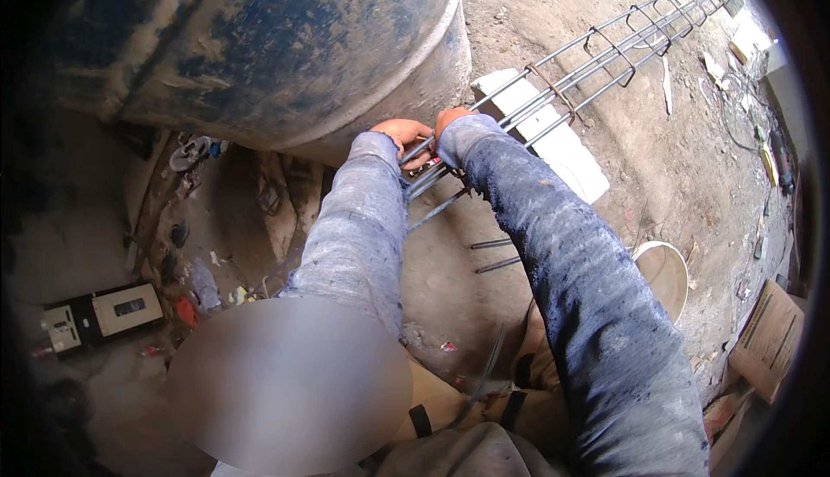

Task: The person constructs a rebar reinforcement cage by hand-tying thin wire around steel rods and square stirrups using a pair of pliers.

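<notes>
A long rebar cage (596, 58) of straight steel bars with bent square stirrups runs from in front of me toward the far right. A white block (575, 166) lies beneath it. At the near end of the cage, my left hand (405, 136) curls its fingers around one of the bars. Close beside it, my right hand (451, 119) is closed at the same bar. My right sleeve and wrist cover part of the bars, and what those fingers pinch is hidden.
A big blue, mud-smeared drum (285, 54) bulges at the upper left, close to my hands. On the right stand a white bucket (664, 278) and a cardboard box (768, 339). A beige-and-black case (117, 311) lies at the lower left. Scraps litter the dirt floor (519, 2).
</notes>
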Motion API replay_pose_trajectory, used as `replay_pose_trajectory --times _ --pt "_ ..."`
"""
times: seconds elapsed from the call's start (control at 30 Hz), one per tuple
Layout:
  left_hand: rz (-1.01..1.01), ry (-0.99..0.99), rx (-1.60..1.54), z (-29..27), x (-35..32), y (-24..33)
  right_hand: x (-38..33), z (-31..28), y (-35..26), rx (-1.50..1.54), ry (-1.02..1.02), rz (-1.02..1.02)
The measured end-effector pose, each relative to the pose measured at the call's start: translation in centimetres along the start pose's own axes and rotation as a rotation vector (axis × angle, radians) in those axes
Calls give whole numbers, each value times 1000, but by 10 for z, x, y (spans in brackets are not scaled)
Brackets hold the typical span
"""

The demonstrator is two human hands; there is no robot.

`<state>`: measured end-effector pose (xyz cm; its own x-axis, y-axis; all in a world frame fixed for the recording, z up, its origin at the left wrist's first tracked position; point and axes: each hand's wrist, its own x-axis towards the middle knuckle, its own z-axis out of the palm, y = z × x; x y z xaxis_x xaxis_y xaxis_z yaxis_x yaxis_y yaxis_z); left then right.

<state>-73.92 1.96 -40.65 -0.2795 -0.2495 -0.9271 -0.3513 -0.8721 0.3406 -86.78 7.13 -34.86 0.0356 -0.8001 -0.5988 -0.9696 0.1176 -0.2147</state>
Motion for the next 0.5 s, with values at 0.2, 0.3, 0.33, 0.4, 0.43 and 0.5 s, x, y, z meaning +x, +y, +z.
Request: replay_pose_trajectory --times 0.2,0.3,0.33,0.4,0.43,0.5 --pt "97 70 -71 -4 -3 -4 3 0 7 45 -8 -31" --pt "242 192 -109 -2 -3 -14 7 0 2 54 -53 -15" --pt "306 238 -90 -3 -3 -18 8 0 0 55 -69 -12" --pt "441 294 -53 6 -11 -21 11 1 6 31 -67 10" --pt "553 377 -50 13 -14 -26 12 2 8 20 -66 22" --pt "762 567 -52 21 -16 -40 14 6 0 25 -29 8"
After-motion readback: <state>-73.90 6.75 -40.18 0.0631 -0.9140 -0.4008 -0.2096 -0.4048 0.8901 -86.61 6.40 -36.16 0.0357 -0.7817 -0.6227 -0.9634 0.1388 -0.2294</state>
